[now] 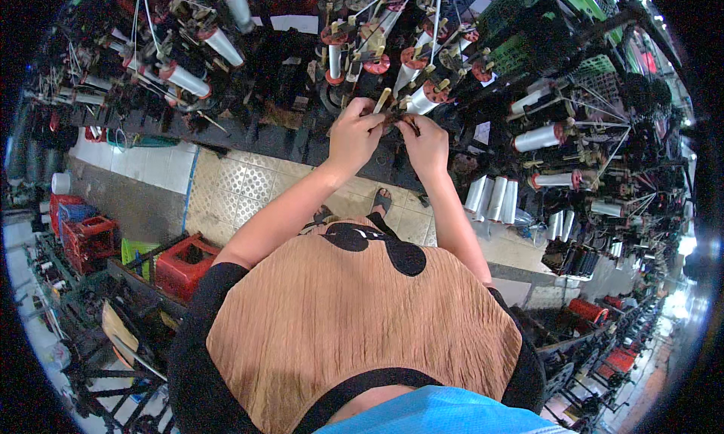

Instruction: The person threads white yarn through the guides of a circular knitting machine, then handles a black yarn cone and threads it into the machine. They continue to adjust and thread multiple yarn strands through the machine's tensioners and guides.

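Both my hands meet at the near edge of a dark machine set with upright bobbins. The fingers of my left hand are closed in a pinch beside a tan, flat upright piece. My right hand pinches close by, its fingertips nearly touching the left ones. Whatever small dark part lies between the fingertips is too hidden to name. Just beyond my right hand leans a white thread bobbin with a red flange. Another white bobbin with red ends stands beyond my left hand.
More white bobbins sit on the machine at left, and others at right. Several white spools stand right of my forearm. A red plastic stool is at left. Green crates are at the far right.
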`<state>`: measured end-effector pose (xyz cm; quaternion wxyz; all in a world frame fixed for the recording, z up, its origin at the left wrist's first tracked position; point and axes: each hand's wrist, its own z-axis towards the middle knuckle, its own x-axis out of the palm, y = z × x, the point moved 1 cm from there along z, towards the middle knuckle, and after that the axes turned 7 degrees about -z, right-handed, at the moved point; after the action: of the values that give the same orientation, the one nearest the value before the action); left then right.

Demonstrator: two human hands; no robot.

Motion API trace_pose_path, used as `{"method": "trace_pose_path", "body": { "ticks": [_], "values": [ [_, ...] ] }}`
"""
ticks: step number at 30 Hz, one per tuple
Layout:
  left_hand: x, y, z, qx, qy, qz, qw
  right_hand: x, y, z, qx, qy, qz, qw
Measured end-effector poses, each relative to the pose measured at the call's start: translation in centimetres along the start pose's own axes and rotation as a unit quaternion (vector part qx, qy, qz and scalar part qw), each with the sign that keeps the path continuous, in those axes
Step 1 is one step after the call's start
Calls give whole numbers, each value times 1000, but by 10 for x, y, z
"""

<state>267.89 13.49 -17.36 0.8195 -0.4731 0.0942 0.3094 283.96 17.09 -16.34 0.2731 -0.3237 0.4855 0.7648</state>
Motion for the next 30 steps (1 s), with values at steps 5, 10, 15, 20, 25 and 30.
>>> {"method": "trace_pose_path", "body": {
  "ticks": [5,10,15,20,25,30],
  "values": [
    [4,0,-2,-15,-12,-23,1000,10,-6,-6,20,-21,74,997],
    [-2,8,1,-14,20,-39,999,17,-3,-12,3,-79,113,990],
    [-46,18,16,-296,71,-558,772,18,12,-16,259,-65,466,844],
    [-46,-9,-18,-453,-52,-763,459,14,13,-15,258,-154,642,705],
    [-69,0,-12,-360,83,-758,538,-21,-9,1,317,-218,624,680],
    [-112,-8,7,-303,153,-552,762,-93,10,4,182,-410,585,676]
  ]
}}
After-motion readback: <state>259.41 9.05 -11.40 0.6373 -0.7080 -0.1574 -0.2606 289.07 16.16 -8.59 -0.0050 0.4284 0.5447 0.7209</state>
